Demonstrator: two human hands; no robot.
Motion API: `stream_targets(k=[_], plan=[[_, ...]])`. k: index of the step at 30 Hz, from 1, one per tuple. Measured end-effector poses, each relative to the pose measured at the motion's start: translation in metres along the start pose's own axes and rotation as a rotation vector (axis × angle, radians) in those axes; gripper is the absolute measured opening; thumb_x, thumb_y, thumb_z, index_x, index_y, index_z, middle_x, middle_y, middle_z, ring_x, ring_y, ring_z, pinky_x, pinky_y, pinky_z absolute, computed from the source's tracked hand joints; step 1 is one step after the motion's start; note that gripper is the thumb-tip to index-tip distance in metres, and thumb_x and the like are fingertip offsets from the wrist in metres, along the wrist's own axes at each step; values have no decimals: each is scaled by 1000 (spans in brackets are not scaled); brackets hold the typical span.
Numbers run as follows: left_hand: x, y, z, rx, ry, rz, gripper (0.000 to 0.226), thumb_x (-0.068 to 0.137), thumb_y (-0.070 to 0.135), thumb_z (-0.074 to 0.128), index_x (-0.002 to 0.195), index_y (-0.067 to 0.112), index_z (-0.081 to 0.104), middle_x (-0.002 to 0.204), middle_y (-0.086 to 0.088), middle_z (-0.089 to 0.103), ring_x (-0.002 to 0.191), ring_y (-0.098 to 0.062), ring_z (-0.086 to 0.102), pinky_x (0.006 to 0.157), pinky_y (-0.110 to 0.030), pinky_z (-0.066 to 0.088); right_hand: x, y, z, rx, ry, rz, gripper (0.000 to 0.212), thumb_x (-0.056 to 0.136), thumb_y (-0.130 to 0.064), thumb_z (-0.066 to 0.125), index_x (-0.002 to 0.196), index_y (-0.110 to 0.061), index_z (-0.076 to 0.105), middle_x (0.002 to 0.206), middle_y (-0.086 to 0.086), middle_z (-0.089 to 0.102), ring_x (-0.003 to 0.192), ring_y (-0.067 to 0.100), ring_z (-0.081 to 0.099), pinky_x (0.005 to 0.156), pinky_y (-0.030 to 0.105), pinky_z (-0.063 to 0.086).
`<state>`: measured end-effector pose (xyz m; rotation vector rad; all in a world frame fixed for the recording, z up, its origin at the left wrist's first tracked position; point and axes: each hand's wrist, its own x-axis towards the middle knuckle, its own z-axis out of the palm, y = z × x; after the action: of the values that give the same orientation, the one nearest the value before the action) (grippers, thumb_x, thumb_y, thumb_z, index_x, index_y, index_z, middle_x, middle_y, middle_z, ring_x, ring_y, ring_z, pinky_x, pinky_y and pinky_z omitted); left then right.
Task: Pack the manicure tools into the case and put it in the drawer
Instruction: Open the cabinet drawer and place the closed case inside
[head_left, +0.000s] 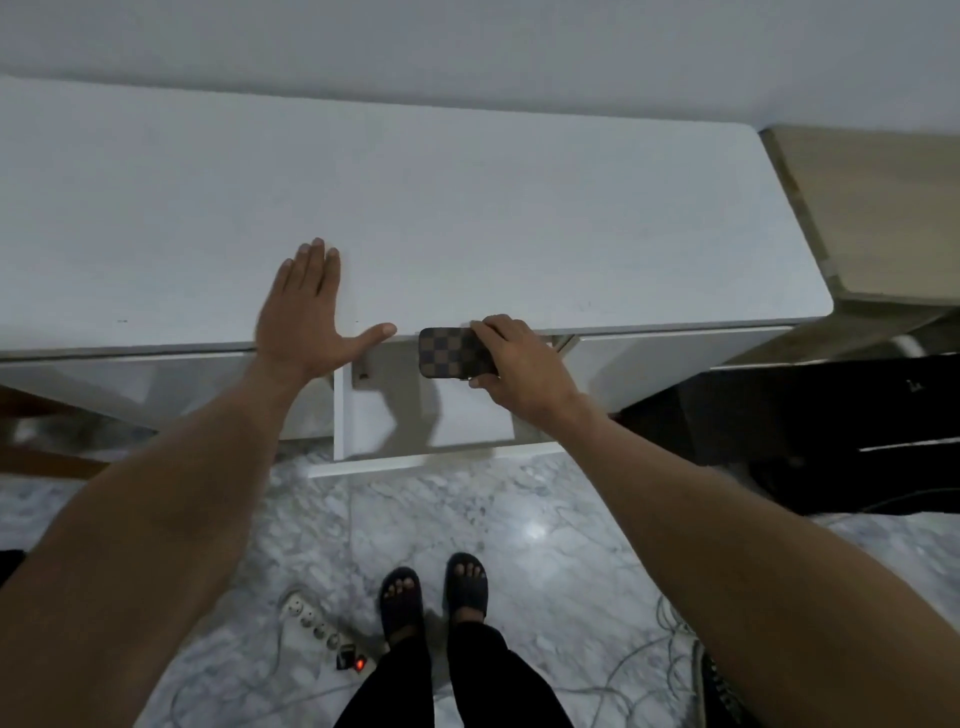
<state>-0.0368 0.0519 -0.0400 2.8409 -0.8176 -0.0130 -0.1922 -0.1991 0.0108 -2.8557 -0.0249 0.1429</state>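
Note:
A brown checkered case, closed, hovers over the back part of the pulled-out white drawer, just below the desk's front edge. My right hand grips the case by its right end, fingers on its far and near edges. My left hand lies flat on the white desk top, fingers spread, thumb pointing right along the front edge above the drawer. The drawer's white floor shows only shadows; its back is hidden under the desk. No loose manicure tools are in view.
A wooden surface adjoins the desk at the right. A black object stands on the floor under it. On the marble floor near my sandalled feet lie a white power strip and loose cables.

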Motion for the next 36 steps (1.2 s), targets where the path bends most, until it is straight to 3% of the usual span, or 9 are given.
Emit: stream_targets(k=[11, 16, 21, 30, 36], plan=[[-1, 4, -2, 30, -14, -12, 130, 79, 99, 19, 162, 0, 14, 171, -22, 10, 159, -34, 8, 130, -48, 8, -8, 12, 73, -30, -183, 14, 70, 79, -27, 76, 139, -8, 46, 136, 12, 51, 120, 32, 51, 92, 43, 49], [3, 2, 2, 44, 11, -14, 129, 79, 99, 23, 162, 0, 17, 170, -22, 13, 159, -35, 11, 130, -48, 9, 19, 21, 112, 44, -255, 34, 61, 78, -22, 75, 132, -9, 51, 130, 13, 54, 115, 32, 52, 90, 42, 51], [3, -1, 7, 62, 53, -15, 128, 80, 98, 27, 162, -1, 20, 170, -22, 15, 159, -35, 13, 130, -47, 10, 38, 20, 139, 58, -343, 45, 68, 74, -25, 78, 134, -11, 48, 126, 12, 52, 112, 32, 54, 85, 42, 54], [4, -3, 12, 54, 85, -15, 127, 81, 96, 33, 161, -1, 22, 169, -22, 19, 158, -35, 15, 130, -47, 13, 45, 15, 153, 1, -414, 112, 92, 70, -23, 82, 146, -10, 30, 129, 14, 48, 115, 33, 49, 79, 41, 50], [2, -3, 10, 30, 51, -26, 128, 79, 97, 31, 161, -1, 22, 169, -22, 18, 159, -34, 15, 130, -47, 12, 41, 11, 132, 41, -387, 177, 83, 76, -35, 78, 144, -14, 35, 133, 10, 46, 121, 30, 47, 88, 41, 51]])
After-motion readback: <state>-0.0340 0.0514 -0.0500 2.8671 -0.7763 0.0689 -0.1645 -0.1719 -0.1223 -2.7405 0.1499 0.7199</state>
